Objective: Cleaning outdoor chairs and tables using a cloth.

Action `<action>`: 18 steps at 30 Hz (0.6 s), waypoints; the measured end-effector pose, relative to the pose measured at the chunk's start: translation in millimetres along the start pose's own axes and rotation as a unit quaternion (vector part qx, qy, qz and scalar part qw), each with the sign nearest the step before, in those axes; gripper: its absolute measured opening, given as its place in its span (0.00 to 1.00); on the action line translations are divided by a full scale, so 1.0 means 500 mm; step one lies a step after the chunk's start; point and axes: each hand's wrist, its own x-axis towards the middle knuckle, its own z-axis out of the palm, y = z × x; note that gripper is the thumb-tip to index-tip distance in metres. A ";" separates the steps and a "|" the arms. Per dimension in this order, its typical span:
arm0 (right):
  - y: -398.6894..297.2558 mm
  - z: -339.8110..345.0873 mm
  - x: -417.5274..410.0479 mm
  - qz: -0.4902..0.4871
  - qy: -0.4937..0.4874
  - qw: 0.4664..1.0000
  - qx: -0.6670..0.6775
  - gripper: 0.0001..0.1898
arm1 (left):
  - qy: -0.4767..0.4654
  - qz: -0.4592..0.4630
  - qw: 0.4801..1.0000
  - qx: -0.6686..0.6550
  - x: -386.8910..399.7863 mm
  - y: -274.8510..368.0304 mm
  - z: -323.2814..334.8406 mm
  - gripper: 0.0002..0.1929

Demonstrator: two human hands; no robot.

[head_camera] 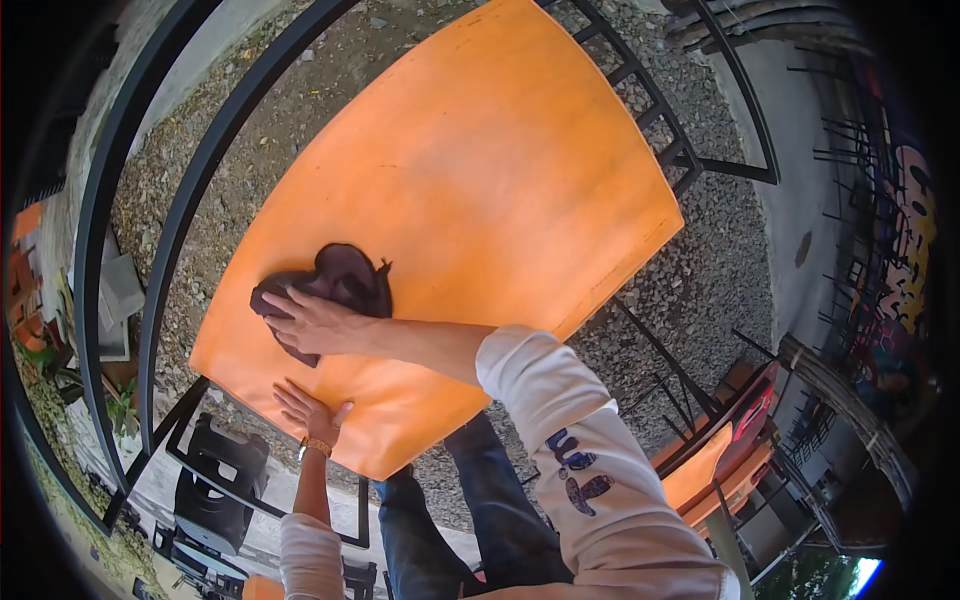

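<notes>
Before me lies a large orange padded cushion (480, 172), its surface smooth like vinyl, with stitching along the edges. My right hand (319, 322) is spread over a crumpled dark purple-brown cloth (352, 281) and presses it against the cushion's left part. Part of the cloth is hidden under the palm. Lower down, my left hand (311, 416) rests flat near the cushion's lower left edge, fingers apart, holding nothing. A watch (315, 448) is on the left wrist.
Black metal bars (176, 217) curve along the left, and a black metal frame (652, 90) shows beyond the cushion. Gravel (720, 247) covers the ground. A black plastic stool (217, 487) stands at lower left. Other orange cushions (697, 465) sit at lower right.
</notes>
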 end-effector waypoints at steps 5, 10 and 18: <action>0.439 -0.152 -0.130 0.252 -0.055 0.966 -0.026 0.27 | -0.001 -0.034 0.999 0.006 -0.005 -0.050 -0.043 0.75; 0.603 -0.253 -0.454 0.535 -0.011 0.834 -0.132 0.36 | -0.051 -0.040 0.998 0.017 0.004 -0.055 -0.028 0.75; -0.101 -0.177 -0.358 0.303 -0.038 0.930 0.204 0.17 | -0.043 -0.011 0.998 0.048 0.020 -0.059 -0.019 0.75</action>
